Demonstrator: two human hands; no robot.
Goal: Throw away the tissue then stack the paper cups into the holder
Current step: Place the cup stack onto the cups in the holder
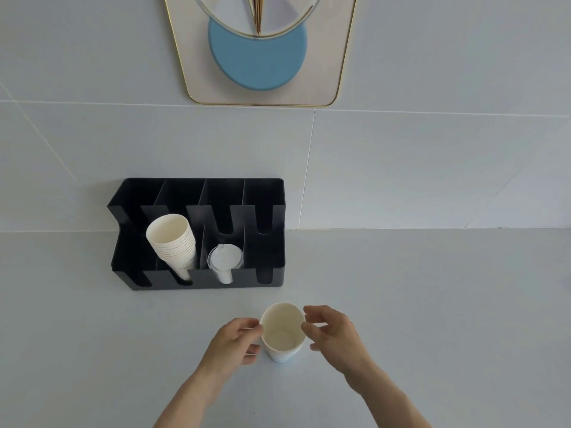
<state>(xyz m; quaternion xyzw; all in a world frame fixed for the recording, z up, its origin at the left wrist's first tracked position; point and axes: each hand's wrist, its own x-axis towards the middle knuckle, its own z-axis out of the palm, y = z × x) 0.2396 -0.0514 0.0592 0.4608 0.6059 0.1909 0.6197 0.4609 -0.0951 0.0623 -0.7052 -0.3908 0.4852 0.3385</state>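
A pale grey countertop point(432, 304) meets a grey tiled wall point(432, 165). At the far left, against the wall, sits a black slotted plastic holder point(278, 211); its second compartment from the left carries a tilted stack of white paper cups point(173, 242), the next one clear plastic lids point(225, 257). Near the centre, a single white paper cup point(282, 332) stands upright on the counter. The left hand point(234, 341) and right hand point(332, 335) pinch its rim from opposite sides.

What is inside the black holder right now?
The black holder contains a leaning stack of paper cups in its second slot and clear lids in the third. The slot bottoms are hidden by the front wall.
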